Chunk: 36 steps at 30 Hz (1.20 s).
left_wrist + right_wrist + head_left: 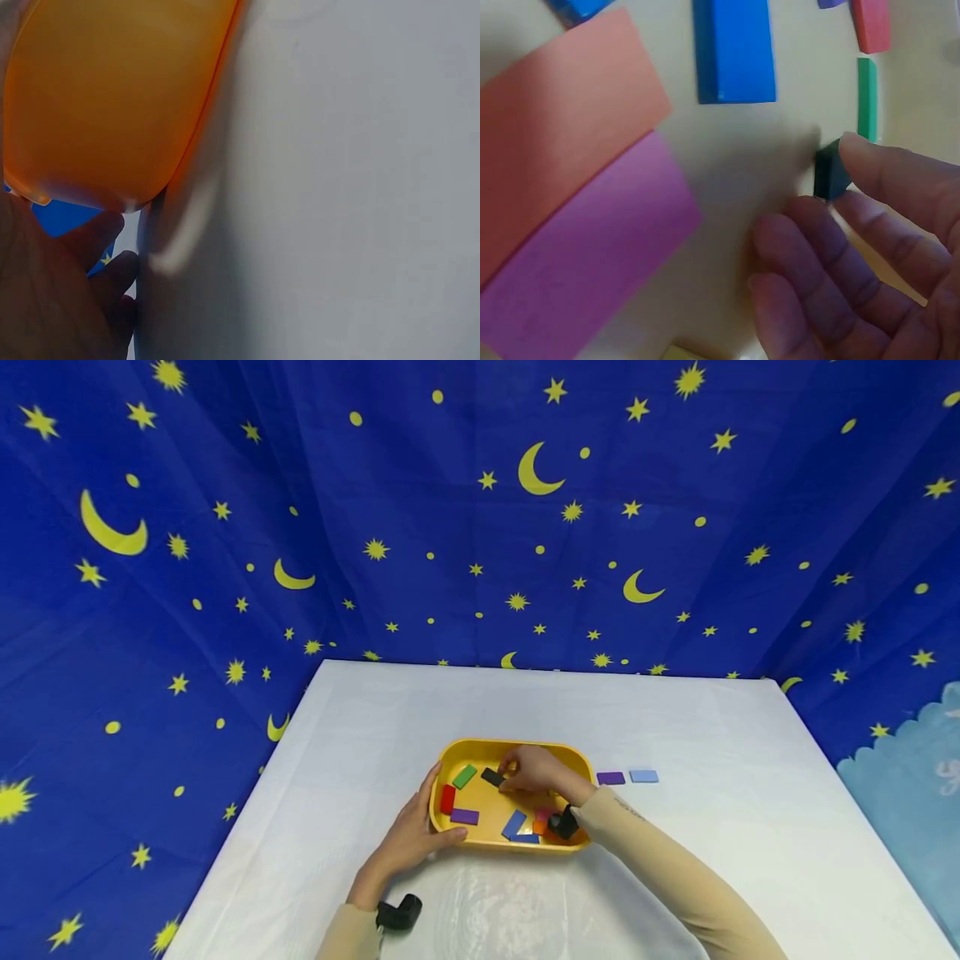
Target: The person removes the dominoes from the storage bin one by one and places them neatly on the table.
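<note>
My left hand [411, 837] grips the left end of a yellow tray [510, 847], thumb over the front rim and fingers along the side. In the left wrist view, fingers of that hand [71, 289] lie beside the orange-looking tray wall [112, 97]. Inside the tray, my right hand [536, 768] pinches a black block [491, 777] by its right end. The right wrist view has the black block [829, 171] between thumb and index finger of the right hand [877, 262], the other fingers curled below.
Around the tray floor lie a green block [464, 777], a red one [447, 799], a purple one [465, 817], blue ones [514, 824] and an orange one [539, 827]. Right of the tray, a purple block [611, 778] and a light blue block [643, 776] rest on the white table [720, 827].
</note>
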{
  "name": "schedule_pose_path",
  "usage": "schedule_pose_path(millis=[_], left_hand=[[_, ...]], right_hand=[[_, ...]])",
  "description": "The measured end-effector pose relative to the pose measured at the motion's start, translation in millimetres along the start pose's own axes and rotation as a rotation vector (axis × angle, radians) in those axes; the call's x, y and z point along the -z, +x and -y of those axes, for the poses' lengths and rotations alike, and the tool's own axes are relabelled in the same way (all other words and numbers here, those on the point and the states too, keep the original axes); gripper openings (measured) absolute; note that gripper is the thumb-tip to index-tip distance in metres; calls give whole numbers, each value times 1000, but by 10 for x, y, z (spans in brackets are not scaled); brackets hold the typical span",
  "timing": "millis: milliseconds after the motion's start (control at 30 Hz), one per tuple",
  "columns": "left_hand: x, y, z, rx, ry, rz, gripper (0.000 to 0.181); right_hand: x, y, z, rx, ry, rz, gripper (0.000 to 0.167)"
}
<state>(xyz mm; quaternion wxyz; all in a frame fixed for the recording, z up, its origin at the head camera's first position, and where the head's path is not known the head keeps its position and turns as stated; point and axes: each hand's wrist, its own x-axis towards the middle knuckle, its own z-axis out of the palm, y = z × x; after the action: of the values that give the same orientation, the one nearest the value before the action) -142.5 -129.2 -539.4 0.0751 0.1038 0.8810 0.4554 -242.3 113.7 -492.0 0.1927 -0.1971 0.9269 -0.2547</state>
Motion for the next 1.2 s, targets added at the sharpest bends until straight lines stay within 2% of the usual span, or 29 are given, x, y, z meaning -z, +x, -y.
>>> schedule_pose_path(millis=[133,367,500,667,1033,1200], left_hand=[[4,-3,-10,8,-1,-4,105],[4,-6,-8,2,-14,3,105],[-10,-15,-8,2,-17,5,105],[-14,-14,-9,-1,-14,7,104],[-12,-1,-22,4,-18,2,105],[-5,-2,-26,6,-21,8,105]], right_hand=[[-25,12,3,1,-18,-9,18],[-63,12,63,39,-92,-46,29],[-91,9,79,39,-110,-34,27],[-99,-9,57,36,-73,-29,25],[-138,-5,-16,51,-88,-114,21],[-132,-16,16,30,-45,-105,24]])
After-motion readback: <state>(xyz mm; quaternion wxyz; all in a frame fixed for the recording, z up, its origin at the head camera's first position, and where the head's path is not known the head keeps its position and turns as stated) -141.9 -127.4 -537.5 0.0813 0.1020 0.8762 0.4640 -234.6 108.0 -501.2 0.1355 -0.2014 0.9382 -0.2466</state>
